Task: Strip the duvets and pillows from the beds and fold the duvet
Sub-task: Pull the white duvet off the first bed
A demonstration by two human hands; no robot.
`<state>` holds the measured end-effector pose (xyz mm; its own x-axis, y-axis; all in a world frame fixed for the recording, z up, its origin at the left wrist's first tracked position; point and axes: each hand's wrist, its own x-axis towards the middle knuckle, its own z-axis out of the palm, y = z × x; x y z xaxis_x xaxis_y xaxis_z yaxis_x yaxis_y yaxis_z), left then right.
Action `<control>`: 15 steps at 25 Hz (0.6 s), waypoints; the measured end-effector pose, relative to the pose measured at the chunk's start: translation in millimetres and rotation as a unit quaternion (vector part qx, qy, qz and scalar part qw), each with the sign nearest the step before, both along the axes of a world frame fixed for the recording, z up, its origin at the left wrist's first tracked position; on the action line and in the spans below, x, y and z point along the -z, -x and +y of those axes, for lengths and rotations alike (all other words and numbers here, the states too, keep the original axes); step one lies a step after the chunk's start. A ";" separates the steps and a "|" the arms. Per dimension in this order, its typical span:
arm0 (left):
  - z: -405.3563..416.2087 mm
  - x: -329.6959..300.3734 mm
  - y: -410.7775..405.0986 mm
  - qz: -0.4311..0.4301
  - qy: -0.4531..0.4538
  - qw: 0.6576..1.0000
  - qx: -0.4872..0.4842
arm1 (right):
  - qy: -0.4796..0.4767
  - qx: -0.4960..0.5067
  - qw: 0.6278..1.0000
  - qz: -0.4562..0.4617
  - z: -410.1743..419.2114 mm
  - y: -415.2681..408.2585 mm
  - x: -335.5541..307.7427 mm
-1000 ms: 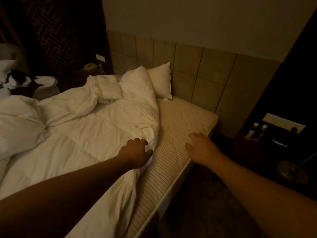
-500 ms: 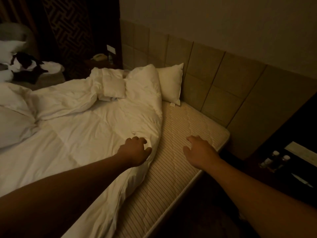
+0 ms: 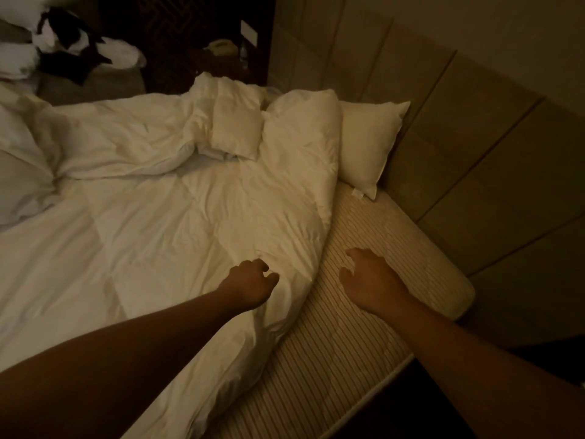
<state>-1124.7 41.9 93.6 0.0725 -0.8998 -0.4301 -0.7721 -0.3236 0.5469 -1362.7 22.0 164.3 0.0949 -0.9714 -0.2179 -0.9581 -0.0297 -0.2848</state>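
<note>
A rumpled white quilted duvet (image 3: pixel 164 223) lies spread over most of the bed, its long axis running from the near left corner of the view up toward the padded beige headboard (image 3: pixel 468 172); its right edge is folded back in a curved line, baring a strip of the striped cream mattress (image 3: pixel 364 327) along the bed's right side. The left hand (image 3: pixel 250 286) rests on the duvet near that folded edge, fingers curled into the cloth, though whether they truly pinch a fold is hard to tell in the dim light. The right hand (image 3: pixel 370 280) lies on the bare mattress just beside the duvet's edge, fingers loosely bent and apart, holding nothing. A plump white pillow (image 3: pixel 367 147) leans upright against the headboard at the head of the bed, its left part covered by the bunched top of the duvet. The duvet's left side runs out of view. At far left a dark and white heap of cloth (image 3: pixel 69 39) lies on another surface, too dim to make out.
</note>
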 end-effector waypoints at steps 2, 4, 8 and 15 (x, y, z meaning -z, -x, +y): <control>-12.8 14.3 -0.5 0.034 -0.026 0.998 -0.044 | -0.011 -0.012 1.000 0.001 -19.8 -5.0 13.2; -22.6 26.1 3.4 0.094 -0.059 0.988 -0.110 | -0.017 -0.027 0.999 0.000 -35.3 -8.6 27.3; -39.2 52.9 18.8 0.208 -0.086 0.938 -0.264 | -0.043 -0.056 0.998 -0.001 -63.0 -8.8 65.0; -68.5 121.4 45.7 0.107 -0.049 0.940 -0.319 | -0.079 -0.112 0.991 -0.001 -116.8 2.6 150.8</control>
